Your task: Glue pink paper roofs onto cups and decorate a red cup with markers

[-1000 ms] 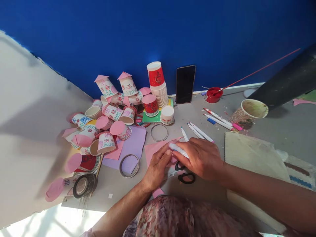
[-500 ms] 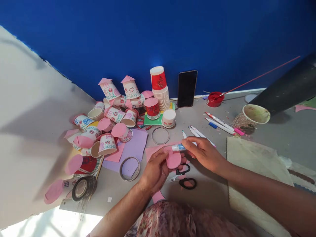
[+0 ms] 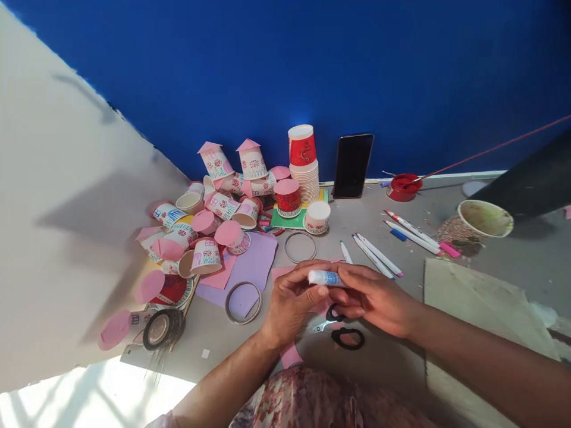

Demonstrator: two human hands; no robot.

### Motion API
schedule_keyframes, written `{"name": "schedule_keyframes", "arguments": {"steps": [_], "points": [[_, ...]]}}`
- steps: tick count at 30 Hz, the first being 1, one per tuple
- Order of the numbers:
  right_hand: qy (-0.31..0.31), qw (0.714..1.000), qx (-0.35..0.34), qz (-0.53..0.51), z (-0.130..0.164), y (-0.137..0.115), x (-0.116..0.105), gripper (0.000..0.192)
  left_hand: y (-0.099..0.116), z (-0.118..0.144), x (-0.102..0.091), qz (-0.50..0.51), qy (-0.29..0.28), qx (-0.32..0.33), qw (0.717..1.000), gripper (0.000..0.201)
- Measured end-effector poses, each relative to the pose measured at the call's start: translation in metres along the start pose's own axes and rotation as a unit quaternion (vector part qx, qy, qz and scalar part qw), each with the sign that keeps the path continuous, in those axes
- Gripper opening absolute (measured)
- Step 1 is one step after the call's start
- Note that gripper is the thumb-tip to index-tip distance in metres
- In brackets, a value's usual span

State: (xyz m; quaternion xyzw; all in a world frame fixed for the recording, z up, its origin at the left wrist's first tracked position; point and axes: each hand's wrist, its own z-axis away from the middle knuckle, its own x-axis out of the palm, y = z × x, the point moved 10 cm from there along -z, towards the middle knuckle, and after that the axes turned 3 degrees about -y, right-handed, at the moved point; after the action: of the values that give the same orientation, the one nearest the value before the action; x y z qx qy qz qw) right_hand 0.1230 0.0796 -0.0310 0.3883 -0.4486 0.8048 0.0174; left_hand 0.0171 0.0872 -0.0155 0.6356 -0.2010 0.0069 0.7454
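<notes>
Both my hands meet over the table around a white and blue glue stick (image 3: 328,278), held nearly level. My right hand (image 3: 379,297) grips its printed right end between thumb and fingers. At the white left end, my left hand (image 3: 292,303) is closed, thumb below and fingers behind. Pink paper (image 3: 322,305) shows just under the hands; whether it is the cut disc or the sheet beneath, I cannot tell. Below my right fingers lie black-handled scissors (image 3: 348,339), partly covered. A pink paper strip (image 3: 291,355) lies by my left wrist.
Decorated paper cups (image 3: 206,255) with pink tops crowd the left. A cup stack (image 3: 306,181) and a phone (image 3: 354,165) stand by the blue wall. Markers (image 3: 375,255), a red paint pot (image 3: 404,188), a stained cup (image 3: 482,223) and tape rolls (image 3: 243,303) lie around.
The glue stick has come down between both hands, and my left hand has closed in at its white end. The pink disc is no longer plainly visible. The view has shifted slightly.
</notes>
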Motion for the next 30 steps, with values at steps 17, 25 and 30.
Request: {"name": "schedule_keyframes", "arguments": {"steps": [17,25,30], "points": [[0.028,0.978,0.003,0.206,0.008,0.001,-0.017,0.053,0.026,0.008,-0.013,-0.059,0.072,0.055,0.994,0.027],[-0.023,0.986,0.008,0.167,0.007,0.008,-0.008,0.06,0.03,0.008,-0.013,-0.064,0.065,0.069,0.993,0.026],[0.019,0.985,0.007,0.169,0.007,0.007,-0.019,0.051,0.033,0.009,-0.013,-0.072,0.07,0.079,0.992,0.022]]}}
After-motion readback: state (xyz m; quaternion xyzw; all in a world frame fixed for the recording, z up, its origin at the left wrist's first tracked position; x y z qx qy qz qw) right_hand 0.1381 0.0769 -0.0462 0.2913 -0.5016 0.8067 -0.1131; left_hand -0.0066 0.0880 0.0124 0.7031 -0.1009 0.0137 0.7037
